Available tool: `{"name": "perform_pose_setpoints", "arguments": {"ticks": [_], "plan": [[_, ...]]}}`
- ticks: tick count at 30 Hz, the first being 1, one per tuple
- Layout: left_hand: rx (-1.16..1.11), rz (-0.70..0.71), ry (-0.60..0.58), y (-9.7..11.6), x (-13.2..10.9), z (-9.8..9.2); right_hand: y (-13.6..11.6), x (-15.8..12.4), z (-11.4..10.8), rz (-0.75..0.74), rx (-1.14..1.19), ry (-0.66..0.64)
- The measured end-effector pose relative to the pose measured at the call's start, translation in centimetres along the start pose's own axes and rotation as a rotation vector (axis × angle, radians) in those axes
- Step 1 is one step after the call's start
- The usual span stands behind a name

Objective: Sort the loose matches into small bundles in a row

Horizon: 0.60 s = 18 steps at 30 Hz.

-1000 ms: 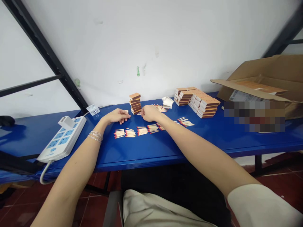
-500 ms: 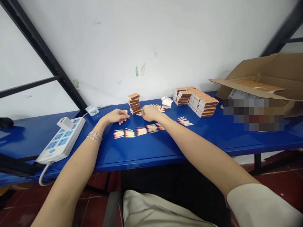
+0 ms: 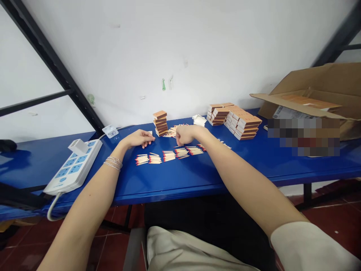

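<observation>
My left hand (image 3: 140, 139) rests on the blue table with curled fingers, beside a small stack of orange matchboxes (image 3: 160, 123). A small white edge (image 3: 150, 132) shows just behind its fingertips; what the hand holds, if anything, is hidden. My right hand (image 3: 187, 134) is closed with its fingers pointing down, between a loose pile of matches (image 3: 170, 131) and a row of red-tipped match bundles (image 3: 168, 156). Its fingertips are too small to show what they pinch. The right forearm partly covers the row's right end.
White empty matchbox trays (image 3: 199, 120) lie behind the pile. Many stacked matchboxes (image 3: 234, 119) stand at the back right, near an open cardboard box (image 3: 304, 86). A white power strip (image 3: 76, 165) with a plugged adapter lies on the left. Behind the table (image 3: 169, 180) is a wall.
My right hand has moved right and slightly toward me, off the loose match pile to just behind the row of bundles. My left hand has stayed in place.
</observation>
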<state>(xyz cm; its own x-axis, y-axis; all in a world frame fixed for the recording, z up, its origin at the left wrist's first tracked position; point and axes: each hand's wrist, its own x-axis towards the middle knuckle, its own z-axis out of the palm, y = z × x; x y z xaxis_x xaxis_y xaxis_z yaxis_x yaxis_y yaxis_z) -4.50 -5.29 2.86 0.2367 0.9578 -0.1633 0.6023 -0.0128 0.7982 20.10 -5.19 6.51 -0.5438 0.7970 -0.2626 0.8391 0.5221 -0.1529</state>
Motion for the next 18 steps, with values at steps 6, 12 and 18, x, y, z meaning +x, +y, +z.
{"name": "perform_pose_setpoints", "arguments": {"ticks": [6, 12, 18], "plan": [[-0.003, 0.008, -0.001, 0.0, 0.1, 0.0, 0.9, 1.1, 0.4, -0.049, 0.128, 0.061], [-0.005, 0.001, 0.005, 0.2, 0.0, 0.1, 0.8, 2.8, 1.9, 0.094, 0.054, 0.304], [-0.014, 0.007, 0.001, 0.0, 0.1, 0.0, 1.6, 1.7, 0.7, 0.109, 0.031, 0.175]]}}
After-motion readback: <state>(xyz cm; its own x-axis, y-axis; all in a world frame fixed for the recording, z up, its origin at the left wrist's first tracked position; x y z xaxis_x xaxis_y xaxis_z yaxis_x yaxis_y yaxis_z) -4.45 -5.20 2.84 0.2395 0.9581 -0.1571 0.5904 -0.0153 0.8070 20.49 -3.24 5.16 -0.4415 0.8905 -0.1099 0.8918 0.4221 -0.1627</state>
